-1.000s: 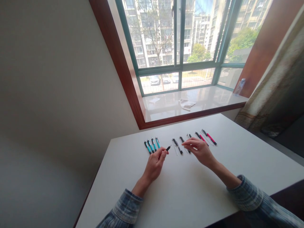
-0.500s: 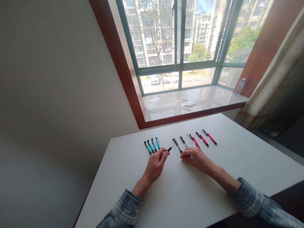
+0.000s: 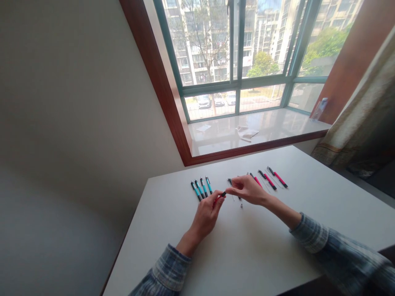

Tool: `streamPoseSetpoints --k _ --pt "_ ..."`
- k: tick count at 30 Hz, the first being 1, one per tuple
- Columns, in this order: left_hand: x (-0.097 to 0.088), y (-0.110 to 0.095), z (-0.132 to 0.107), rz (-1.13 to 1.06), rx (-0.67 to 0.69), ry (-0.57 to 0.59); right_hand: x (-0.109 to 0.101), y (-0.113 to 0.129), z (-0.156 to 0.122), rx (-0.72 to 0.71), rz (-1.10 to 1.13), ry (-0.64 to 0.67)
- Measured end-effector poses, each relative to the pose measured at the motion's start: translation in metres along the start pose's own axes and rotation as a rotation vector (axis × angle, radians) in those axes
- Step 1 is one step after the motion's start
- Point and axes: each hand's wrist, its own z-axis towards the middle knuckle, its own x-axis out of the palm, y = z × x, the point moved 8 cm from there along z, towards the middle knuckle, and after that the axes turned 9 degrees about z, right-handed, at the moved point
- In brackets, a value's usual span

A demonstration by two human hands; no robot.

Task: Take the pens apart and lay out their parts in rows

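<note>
My left hand (image 3: 207, 213) is closed around a red pen (image 3: 219, 196) with a black tip, held just above the white table (image 3: 247, 246). My right hand (image 3: 247, 190) has its fingers pinched together at the pen's black tip; whether it holds a small part I cannot make out. Several blue pens (image 3: 202, 188) lie in a row left of my hands. Several red pens (image 3: 271, 179) lie in a row to the right. A black pen piece (image 3: 230, 181) shows behind my right hand, and a small part (image 3: 241, 204) lies on the table below it.
A glossy white windowsill (image 3: 265, 127) with a dark wood edge runs behind the table, with crumpled paper (image 3: 247, 133) on it. A curtain (image 3: 361, 123) hangs at the right. A plain wall stands to the left.
My right hand rose from the table near the black pens and moved left to meet the pen tip held by my left hand. The view shifted slightly.
</note>
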Motion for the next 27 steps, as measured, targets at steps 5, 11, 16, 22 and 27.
streamPoseSetpoints --k 5,11,16,22,27 --pt "0.01 -0.003 0.01 0.043 0.017 0.012 0.004 -0.029 -0.005 0.065 0.189 -0.08" --pt "0.022 -0.005 0.01 0.085 0.049 0.019 0.006 -0.041 -0.01 0.102 0.263 -0.028" --pt "0.023 -0.005 0.012 0.107 0.073 0.017 0.004 -0.044 -0.012 0.13 0.225 -0.031" --pt "0.027 -0.002 0.013 0.103 0.012 0.048 0.005 -0.043 -0.012 0.126 0.226 -0.017" --pt "0.033 -0.003 0.012 -0.065 -0.039 0.151 0.007 -0.035 -0.012 0.074 0.277 0.039"
